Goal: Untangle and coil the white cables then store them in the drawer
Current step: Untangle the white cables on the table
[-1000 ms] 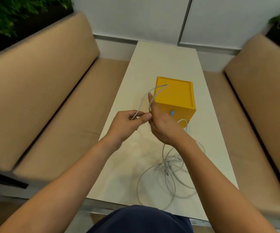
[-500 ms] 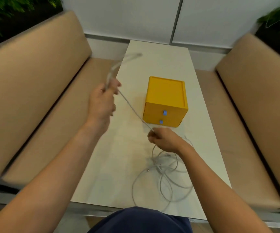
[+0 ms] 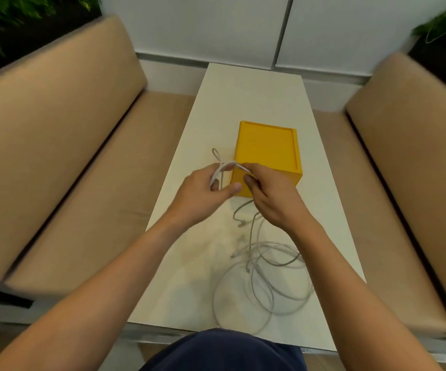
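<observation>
**Now, one white cable (image 3: pixel 231 164) up in both hands**

Here we are, looking down over the desk (image 3: pixel 243 97), and the action is right in front of the yellow drawer box (image 3: pixel 267 151). Our left hand (image 3: pixel 200 194) grips a few gathered turns of the cable. Its fingers (image 3: pixel 205 174) are curled round them, the thumb is stretched out to the right, and a small loop pokes up beyond the knuckles. Our right hand (image 3: pixel 275 202) is just beside it, thumb and forefinger pinching the same cable where it arcs across from the left. The two hands cover most of the box's front, so we cannot tell how its drawers stand. From under the right hand the cable drops away to the loose tangle (image 3: pixel 267 277) of white cables on the near end of the desk. Its wide rings overlap, and a couple of plug ends are showing. Tan cushioned benches (image 3: pixel 69 162) run along both sides of the desk, and green plants (image 3: pixel 0 20) sit in the far corners.
</observation>
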Action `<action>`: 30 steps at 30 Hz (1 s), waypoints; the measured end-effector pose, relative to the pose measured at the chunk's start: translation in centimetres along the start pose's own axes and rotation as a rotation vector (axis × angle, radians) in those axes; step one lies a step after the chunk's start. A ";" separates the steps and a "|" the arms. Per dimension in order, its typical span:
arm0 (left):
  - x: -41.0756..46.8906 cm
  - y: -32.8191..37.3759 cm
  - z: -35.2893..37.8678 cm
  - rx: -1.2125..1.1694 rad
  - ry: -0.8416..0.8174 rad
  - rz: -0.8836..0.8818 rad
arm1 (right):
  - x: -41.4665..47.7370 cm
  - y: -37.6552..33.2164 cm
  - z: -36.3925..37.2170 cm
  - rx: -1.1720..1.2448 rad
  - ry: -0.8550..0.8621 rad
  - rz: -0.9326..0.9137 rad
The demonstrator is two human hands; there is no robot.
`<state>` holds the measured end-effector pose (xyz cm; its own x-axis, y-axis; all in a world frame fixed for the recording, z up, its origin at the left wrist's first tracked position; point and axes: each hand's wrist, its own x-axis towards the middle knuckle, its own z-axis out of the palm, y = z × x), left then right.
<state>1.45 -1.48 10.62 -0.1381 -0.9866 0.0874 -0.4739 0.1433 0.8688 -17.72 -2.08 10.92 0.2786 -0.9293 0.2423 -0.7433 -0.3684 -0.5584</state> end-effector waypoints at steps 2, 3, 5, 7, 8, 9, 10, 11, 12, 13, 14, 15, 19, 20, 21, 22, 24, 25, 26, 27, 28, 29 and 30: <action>0.0 0.3 0.4 -0.025 0.004 -0.001 | -0.3 -0.5 -0.2 0.084 0.002 0.012; 0.1 0.3 0.4 -0.059 -0.003 -0.001 | -0.5 -0.7 -0.3 0.133 0.009 -0.006; 0.2 0.3 0.3 -0.200 -0.078 -0.033 | -0.9 -0.7 -0.7 0.174 0.003 -0.090; 0.3 0.7 0.0 -0.455 -0.162 -0.126 | -1.1 -0.3 -0.8 0.143 -0.029 -0.149; 0.4 0.8 -0.1 -0.575 -0.185 -0.198 | -1.1 -0.2 -0.8 0.106 -0.045 -0.153; 0.5 1.0 -0.2 -0.662 -0.175 -0.274 | -1.3 -0.2 -0.7 0.066 -0.058 -0.153; 0.7 1.1 -0.1 -0.707 -0.131 -0.325 | -1.4 -0.2 -0.5 0.032 -0.066 -0.162; 0.9 1.3 0.0 -0.731 -0.075 -0.355 | -1.6 -0.3 -0.2 0.015 -0.065 -0.174; 1.0 1.5 0.1 -0.760 -0.021 -0.360 | -1.8 -0.4 0.0 0.027 -0.047 -0.174; 1.1 1.7 0.2 -0.805 0.028 -0.357 | -1.9 -0.3 0.1 0.052 -0.017 -0.149; 1.2 2.1 0.0 -0.866 0.072 -0.344 | -2.0 0.1 0.2 0.074 0.015 -0.100; 1.2 2.4 -0.5 -0.914 0.112 -0.324 | -1.8 0.7 0.0 0.060 0.029 -0.033; 1.3 3.2 -3.8 -0.771 0.193 -0.209 | -1.8 4.1 -2.3 -0.162 0.037 0.080; 1.1 3.4 -4.4 -0.701 0.189 -0.185 | -1.9 4.9 -3.2 -0.192 0.106 0.077; 1.0 3.4 -4.8 -0.633 0.180 -0.162 | -1.9 5.2 -4.2 -0.211 0.170 0.103; 0.8 3.5 -4.9 -0.567 0.167 -0.142 | -1.8 5.4 -5.3 -0.213 0.202 0.157; 0.7 3.5 -4.2 -0.436 0.125 -0.119 | -1.6 5.8 -7.1 -0.163 0.183 0.290; 0.8 3.3 -3.6 -0.378 0.099 -0.105 | -1.6 6.0 -7.7 -0.149 0.166 0.331; 1.0 3.1 -2.9 -0.331 0.071 -0.087 | -1.6 6.4 -8.1 -0.130 0.161 0.361; 1.1 2.8 -2.2 -0.292 0.046 -0.064 | -1.7 6.8 -8.2 -0.105 0.173 0.389; 1.2 2.5 -1.6 -0.269 0.025 -0.044 | -1.8 7.3 -8.2 -0.077 0.193 0.419; 1.4 2.1 -1.1 -0.257 0.003 -0.037 | -1.9 7.7 -8.2 -0.051 0.209 0.443; 1.5 1.7 -0.7 -0.255 -0.016 -0.039 | -2.1 8.1 -8.2 -0.008 0.225 0.463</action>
<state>1.07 -2.76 12.56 -0.1388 -0.9893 0.0454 -0.2450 0.0787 0.9663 -29.29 -2.90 12.40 -0.2179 -0.9664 0.1367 -0.7626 0.0812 -0.6418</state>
